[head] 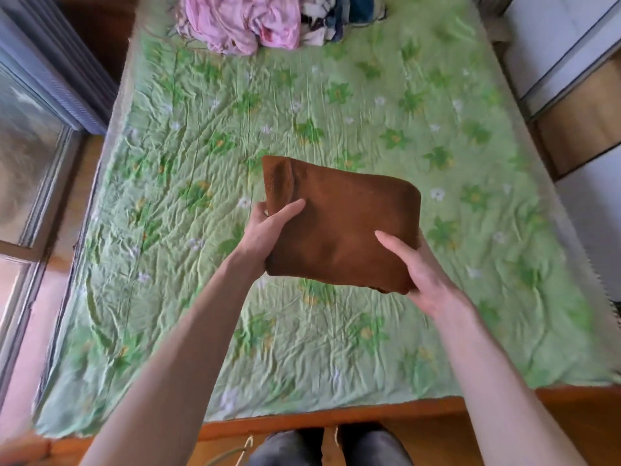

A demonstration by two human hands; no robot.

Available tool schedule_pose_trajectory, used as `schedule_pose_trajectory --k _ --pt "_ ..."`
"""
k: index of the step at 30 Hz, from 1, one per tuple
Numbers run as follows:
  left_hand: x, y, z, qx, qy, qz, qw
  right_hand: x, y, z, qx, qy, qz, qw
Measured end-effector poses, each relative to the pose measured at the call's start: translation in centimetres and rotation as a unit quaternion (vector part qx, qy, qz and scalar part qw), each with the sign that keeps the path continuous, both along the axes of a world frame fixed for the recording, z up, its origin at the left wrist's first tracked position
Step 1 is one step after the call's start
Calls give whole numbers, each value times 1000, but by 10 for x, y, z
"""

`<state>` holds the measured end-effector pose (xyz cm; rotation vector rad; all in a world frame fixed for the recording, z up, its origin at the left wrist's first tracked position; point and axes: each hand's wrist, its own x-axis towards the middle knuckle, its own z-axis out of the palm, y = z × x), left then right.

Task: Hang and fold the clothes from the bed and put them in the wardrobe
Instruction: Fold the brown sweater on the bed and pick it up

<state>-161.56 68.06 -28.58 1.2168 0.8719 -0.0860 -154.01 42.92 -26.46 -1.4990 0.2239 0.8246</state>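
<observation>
Folded brown cloth [342,223] held in both hands above the bed [336,348].

Left hand [265,230] fingers clamped on its left edge; right hand [416,267] fingers clamped on its near right corner. Unfolded clothes pile [265,21] lies at the far end.

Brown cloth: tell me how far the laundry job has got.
Done: the brown cloth is folded into a compact rectangle. In hand: the left hand and right hand hold it above the bed, so it is not yet in the wardrobe, which I cannot identify in this view. Left: the pink garment and darker clothes lie unfolded at the far end.
</observation>
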Motion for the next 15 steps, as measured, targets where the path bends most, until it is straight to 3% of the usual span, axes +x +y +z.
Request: schedule_pose_trajectory --k 5,15 --pt "-12 -63 60 -68 26 -77 994 -30 -70 43 34 -6 -79 996" --pt "-24 -271 113 -20 -57 -149 987 -88 -281 101 43 -23 -182 982"
